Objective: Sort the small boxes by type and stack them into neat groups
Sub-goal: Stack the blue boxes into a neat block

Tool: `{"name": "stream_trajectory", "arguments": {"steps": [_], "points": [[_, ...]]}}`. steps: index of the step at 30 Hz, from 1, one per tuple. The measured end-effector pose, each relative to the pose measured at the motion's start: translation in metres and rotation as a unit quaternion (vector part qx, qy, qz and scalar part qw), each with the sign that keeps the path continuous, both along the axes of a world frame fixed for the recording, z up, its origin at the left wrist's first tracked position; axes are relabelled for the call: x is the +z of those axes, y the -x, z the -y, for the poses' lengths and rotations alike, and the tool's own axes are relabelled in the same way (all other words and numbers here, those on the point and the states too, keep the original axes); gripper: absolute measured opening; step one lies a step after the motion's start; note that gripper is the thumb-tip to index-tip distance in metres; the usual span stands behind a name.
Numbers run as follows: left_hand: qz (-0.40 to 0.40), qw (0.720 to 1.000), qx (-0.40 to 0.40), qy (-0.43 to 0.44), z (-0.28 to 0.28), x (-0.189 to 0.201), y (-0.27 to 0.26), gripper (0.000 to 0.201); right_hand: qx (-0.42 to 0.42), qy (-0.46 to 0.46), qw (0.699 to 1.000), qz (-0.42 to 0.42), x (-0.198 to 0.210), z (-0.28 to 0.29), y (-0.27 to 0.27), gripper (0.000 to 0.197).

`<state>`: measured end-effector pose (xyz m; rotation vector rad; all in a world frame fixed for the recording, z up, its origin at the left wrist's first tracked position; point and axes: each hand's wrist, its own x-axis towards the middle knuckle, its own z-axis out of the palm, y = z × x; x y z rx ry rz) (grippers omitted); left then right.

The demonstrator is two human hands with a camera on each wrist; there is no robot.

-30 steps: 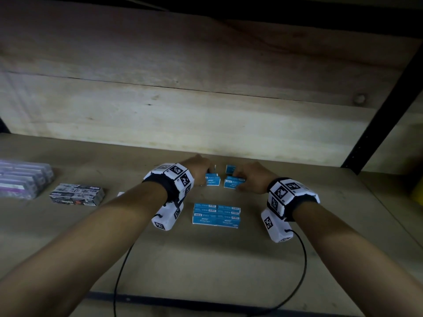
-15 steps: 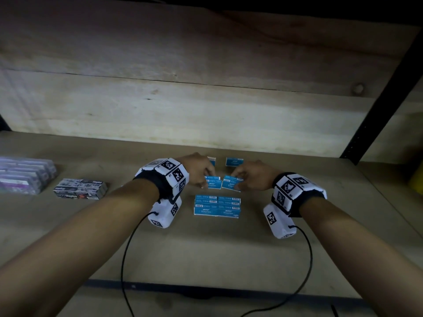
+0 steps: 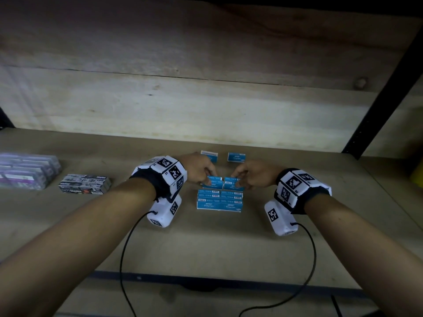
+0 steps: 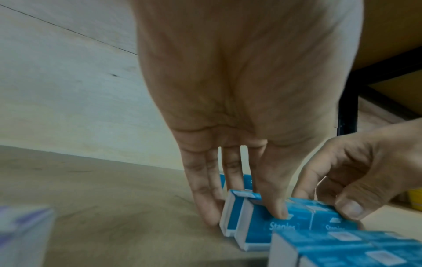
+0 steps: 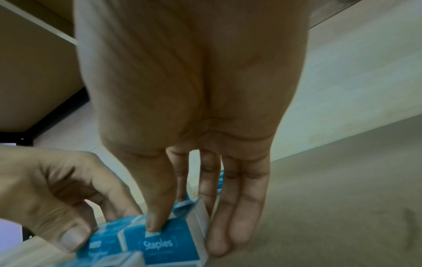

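Both hands work at the middle of the desk [image 3: 229,243], each on a blue staples box. The left hand [image 3: 196,168] has its thumb on the near face of the left box [image 3: 212,183] and its other fingers [image 4: 205,207] down its far and outer side, pinching it. The right hand [image 3: 254,177] grips the right box [image 3: 232,184] the same way, thumb in front and fingers [image 5: 239,216] down the outer end. The two boxes lie end to end, long axes running left to right, touching or nearly so. More boxes seem to sit behind them, though how many is hidden.

Just in front, on the near side, lies the blue stack [image 3: 219,200], already squared up, with its long axis also left to right. The held pair is parallel to it and just behind, so the likely move is to draw both boxes toward the body and close them against the stack. Neither hand is nearer; the pair sits between them.

Two loose blue boxes [image 3: 237,157] wait farther back near the wall. Far left sit a dark group [image 3: 84,184] and a purple group [image 3: 27,171], well apart from the blue ones.
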<state>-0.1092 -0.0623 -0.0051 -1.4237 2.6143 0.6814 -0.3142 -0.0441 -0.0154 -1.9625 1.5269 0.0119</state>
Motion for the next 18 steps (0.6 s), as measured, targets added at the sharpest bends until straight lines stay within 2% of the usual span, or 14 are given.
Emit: {"name": "stream_trajectory", "arguments": {"steps": [18], "points": [[-0.001,0.999,0.019,-0.041,-0.011,0.003,-0.003,0.031,-0.005,-0.035,0.999,0.012,0.006,-0.011,-0.01,0.029]]}}
